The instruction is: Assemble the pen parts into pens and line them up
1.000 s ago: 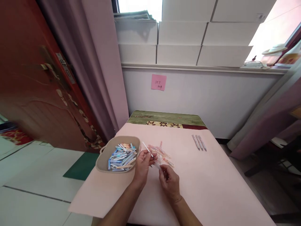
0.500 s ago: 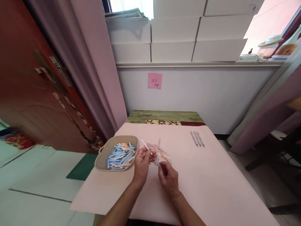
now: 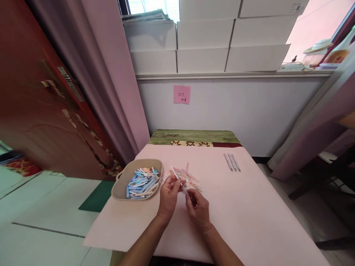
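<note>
White refill point(image 3: 174, 172) is pinched by the left hand point(image 3: 168, 194), seemingly being fitted to the clear barrel point(image 3: 184, 190) at its five o'clock, gripped by the right hand point(image 3: 198, 210); steady alignment seems needed next.

- On the pink note point(image 3: 182, 94), above the middle of the frame, we read the handwritten number "357".
- Beneath that number we see two smaller handwritten characters, which we cannot make out with certainty.
- On the white box point(image 3: 269, 8) at the upper right, we spot a printed label point(image 3: 297, 7), too small for us to read.
</note>
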The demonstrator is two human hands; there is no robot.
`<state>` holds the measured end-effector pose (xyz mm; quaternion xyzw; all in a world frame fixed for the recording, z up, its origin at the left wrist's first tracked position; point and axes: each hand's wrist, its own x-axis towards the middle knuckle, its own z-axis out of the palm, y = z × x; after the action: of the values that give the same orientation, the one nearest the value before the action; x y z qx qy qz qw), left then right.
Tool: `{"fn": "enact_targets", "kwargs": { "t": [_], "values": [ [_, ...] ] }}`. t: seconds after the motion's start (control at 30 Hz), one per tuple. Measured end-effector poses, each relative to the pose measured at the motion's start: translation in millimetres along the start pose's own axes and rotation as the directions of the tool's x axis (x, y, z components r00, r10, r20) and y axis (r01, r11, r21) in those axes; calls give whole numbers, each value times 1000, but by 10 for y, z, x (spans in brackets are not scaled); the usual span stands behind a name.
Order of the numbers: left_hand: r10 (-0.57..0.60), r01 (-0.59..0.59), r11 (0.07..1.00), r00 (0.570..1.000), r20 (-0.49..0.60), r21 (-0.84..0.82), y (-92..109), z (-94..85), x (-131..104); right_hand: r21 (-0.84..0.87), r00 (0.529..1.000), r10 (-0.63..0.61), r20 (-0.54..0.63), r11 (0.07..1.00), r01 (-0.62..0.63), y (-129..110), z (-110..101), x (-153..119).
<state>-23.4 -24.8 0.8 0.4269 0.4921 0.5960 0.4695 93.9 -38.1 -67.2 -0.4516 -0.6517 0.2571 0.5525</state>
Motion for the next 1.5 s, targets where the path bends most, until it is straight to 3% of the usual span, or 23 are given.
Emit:
{"fn": "enact_targets", "kwargs": {
  "t": [0.2, 0.37, 0.47, 0.6, 0.7, 0.8, 0.9, 1.0, 1.17, 1.3, 1.4, 1.5],
  "values": [
    [-55, 56, 998, 996, 67, -22, 2, -3, -77, 46, 1000, -14, 25, 999, 12, -21, -23, 30],
    [-73, 76, 997, 990, 123, -18, -166, -55, -156, 80, 999, -11, 37, 997, 8, -17, -19, 15],
    [-129, 139, 984, 987, 95, -111, -256, -147, -185, 92, 998, -15, 58, 996, 10, -23, -13, 10],
    [-205, 223, 949, 974, 100, -225, -307, -326, -216, 77, 997, 65, -49, 995, -61, 6, -18, 25],
    [-230, 264, 935, 960, 161, -237, -347, -427, -261, 138, 958, 221, -184, 971, -198, 72, -38, 51],
    [-225, 281, 925, 948, 225, -257, -388, -480, -298, 237, 881, 364, -303, 924, -300, 161, -78, 104],
    [-236, 315, 903, 932, 276, -292, -400, -522, -290, 290, 814, 429, -392, 897, -333, 254, -147, 205],
    [-246, 352, 868, 918, 311, -350, -384, -571, -252, 280, 793, 438, -423, 896, -346, 336, -250, 345],
    [-274, 399, 790, 909, 314, -466, -365, -637, -216, 29, 861, 408, -304, 907, -420, 377, -436, 481],
    [-259, 402, 755, 909, 327, -518, -384, -681, -227, -239, 910, 387, -152, 879, -413, 283, -488, 377],
    [-248, 416, 755, 897, 366, -507, -397, -706, -246, -397, 948, 312, 60, 879, -264, 178, -473, 254],
    [-254, 452, 765, 866, 431, -459, -392, -707, -267, -510, 943, 194, 269, 860, -32, 99, -454, 195]
  ]
}}
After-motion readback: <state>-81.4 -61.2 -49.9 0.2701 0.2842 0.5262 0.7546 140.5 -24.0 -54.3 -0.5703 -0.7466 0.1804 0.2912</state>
